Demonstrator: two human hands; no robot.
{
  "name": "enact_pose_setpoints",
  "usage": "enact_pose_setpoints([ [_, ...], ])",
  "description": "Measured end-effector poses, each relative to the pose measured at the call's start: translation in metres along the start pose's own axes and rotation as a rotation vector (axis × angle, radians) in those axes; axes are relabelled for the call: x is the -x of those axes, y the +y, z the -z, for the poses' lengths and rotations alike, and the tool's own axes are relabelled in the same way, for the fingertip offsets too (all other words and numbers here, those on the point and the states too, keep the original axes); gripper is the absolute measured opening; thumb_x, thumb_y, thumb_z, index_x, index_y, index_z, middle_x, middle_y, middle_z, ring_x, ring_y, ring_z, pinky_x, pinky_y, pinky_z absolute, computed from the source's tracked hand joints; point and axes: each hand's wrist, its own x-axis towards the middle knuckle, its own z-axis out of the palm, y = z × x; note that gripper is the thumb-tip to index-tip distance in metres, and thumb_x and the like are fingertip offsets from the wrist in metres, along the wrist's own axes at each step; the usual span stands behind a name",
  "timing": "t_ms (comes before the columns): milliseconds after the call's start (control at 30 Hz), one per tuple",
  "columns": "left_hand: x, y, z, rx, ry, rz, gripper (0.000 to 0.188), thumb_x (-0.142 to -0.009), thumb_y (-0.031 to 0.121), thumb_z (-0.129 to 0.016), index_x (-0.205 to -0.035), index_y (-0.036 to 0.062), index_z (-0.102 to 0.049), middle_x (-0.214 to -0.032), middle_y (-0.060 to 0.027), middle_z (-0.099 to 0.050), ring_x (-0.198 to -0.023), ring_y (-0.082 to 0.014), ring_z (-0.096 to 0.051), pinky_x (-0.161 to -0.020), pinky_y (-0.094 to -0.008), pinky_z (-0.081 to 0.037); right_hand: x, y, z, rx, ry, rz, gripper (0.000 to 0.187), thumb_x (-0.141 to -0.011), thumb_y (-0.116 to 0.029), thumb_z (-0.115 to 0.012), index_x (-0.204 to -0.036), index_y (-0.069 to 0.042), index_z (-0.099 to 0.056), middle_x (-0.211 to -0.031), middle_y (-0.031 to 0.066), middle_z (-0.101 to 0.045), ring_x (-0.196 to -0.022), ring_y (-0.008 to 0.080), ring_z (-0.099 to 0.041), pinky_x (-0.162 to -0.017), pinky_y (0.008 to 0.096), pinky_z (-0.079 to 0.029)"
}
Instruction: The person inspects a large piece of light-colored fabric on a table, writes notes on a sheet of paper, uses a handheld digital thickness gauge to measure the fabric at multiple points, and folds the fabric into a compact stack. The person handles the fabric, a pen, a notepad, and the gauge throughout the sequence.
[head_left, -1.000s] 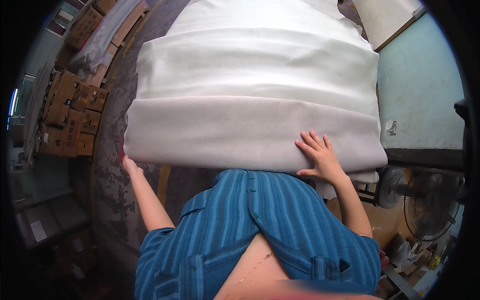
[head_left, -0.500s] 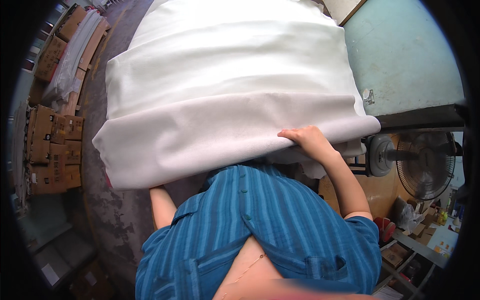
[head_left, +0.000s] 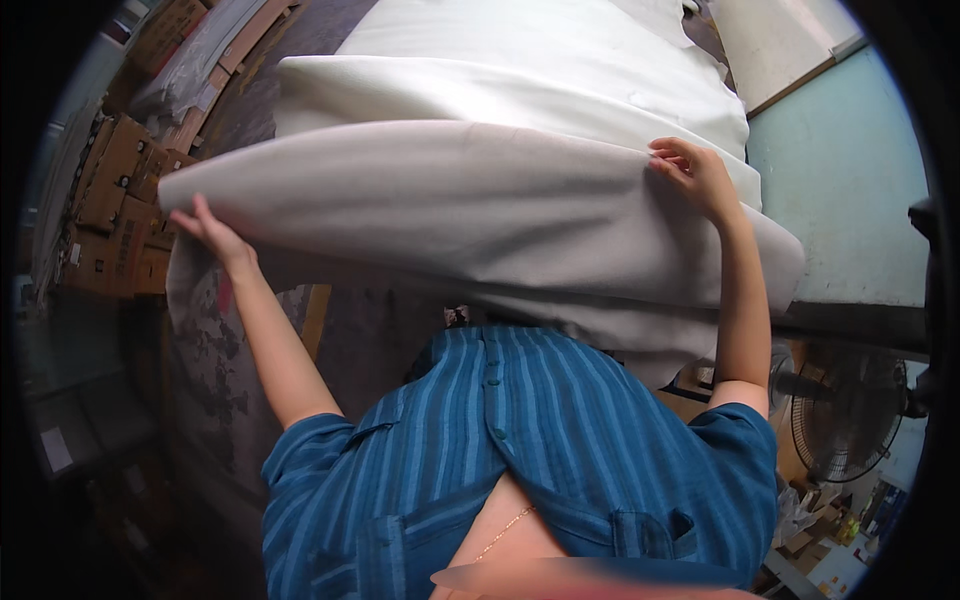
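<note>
A large, soft white sheet (head_left: 560,85), possibly leather, is folded toward me, with its grey-beige underside (head_left: 430,200) showing as a broad raised flap. Against the flap's left end rests my left hand (head_left: 215,235), thumb and fingers spread. Farther right, my right hand (head_left: 692,178) pinches the top edge of the fold between thumb and fingers. The lower part of the flap sags toward my body, hiding what lies beneath it.
Cardboard boxes (head_left: 120,210) are stacked at the left beside a dark, stained floor (head_left: 215,385). A pale green panel (head_left: 840,190) stands at the right, with an electric fan (head_left: 845,420) below it. Wrapped boards (head_left: 205,75) lie at the far left.
The flap has been lifted and pushed away from me. My left hand has come out from under it and moved up. My right hand has risen to the fold's top edge.
</note>
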Motion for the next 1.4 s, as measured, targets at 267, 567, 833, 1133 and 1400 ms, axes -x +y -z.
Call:
enact_pose_setpoints([
  [267, 0.027, -0.060, 0.050, -0.122, -0.159, 0.696, 0.053, -0.099, 0.050, -0.056, -0.119, 0.0009, -0.056, -0.114, -0.0144, -0.065, -0.098, -0.0233, -0.067, -0.083, -0.0334, -0.056, 0.081, 0.015, -0.084, 0.214, -0.082, 0.083, 0.072, -0.074, -0.024, -0.084, -0.140, -0.017, -0.054, -0.146, 0.0105, -0.051, -0.133, 0.0318, -0.050, -0.108, 0.0434, -0.043],
  [567, -0.017, -0.162, 0.008, 0.012, -0.032, 0.709, 0.045, -0.088, 0.036, -0.072, -0.114, 0.0013, -0.062, -0.106, -0.0111, -0.065, -0.086, -0.0177, -0.064, -0.066, -0.0304, -0.052, 0.084, 0.037, -0.097, 0.435, -0.068, 0.084, 0.075, -0.073, 0.001, -0.074, -0.141, -0.019, -0.051, -0.137, 0.0114, -0.058, -0.118, 0.0340, -0.060, -0.098, 0.0432, -0.051],
  [833, 0.026, 0.060, 0.052, 0.188, 0.154, 0.391, 0.057, -0.088, 0.034, -0.053, -0.128, -0.0064, -0.056, -0.127, -0.0208, -0.061, -0.116, -0.0346, -0.060, -0.096, -0.0460, -0.050, 0.135, -0.047, 0.007, 0.135, -0.255, 0.004, 0.043, -0.070, 0.001, -0.071, -0.112, -0.008, -0.071, -0.095, 0.0160, -0.072, -0.085, 0.0345, -0.069, -0.077, 0.0396, -0.055],
  [1133, -0.029, 0.003, 0.034, 0.003, -0.107, 0.372, 0.073, -0.095, 0.025, -0.065, -0.151, 0.0020, -0.024, -0.122, -0.0138, -0.063, -0.103, -0.0228, -0.065, -0.085, -0.0322, -0.052, 0.074, -0.029, -0.002, -0.100, 0.045, -0.135, 0.029, -0.085, -0.005, -0.072, -0.114, -0.003, -0.069, -0.101, 0.0135, -0.072, -0.090, 0.0219, -0.071, -0.081, 0.0321, -0.053],
  [1400, 0.048, -0.092, 0.093, -0.326, 0.265, 0.623, 0.074, -0.090, 0.039, -0.067, -0.147, -0.0002, -0.041, -0.145, -0.0164, -0.050, -0.131, -0.0275, -0.049, -0.105, -0.0373, -0.041, 0.135, -0.014, -0.092, 0.218, -0.092, 0.037, 0.077, -0.071, -0.025, -0.086, -0.141, -0.021, -0.053, -0.145, 0.0082, -0.052, -0.135, 0.0305, -0.048, -0.111, 0.0492, -0.039],
])
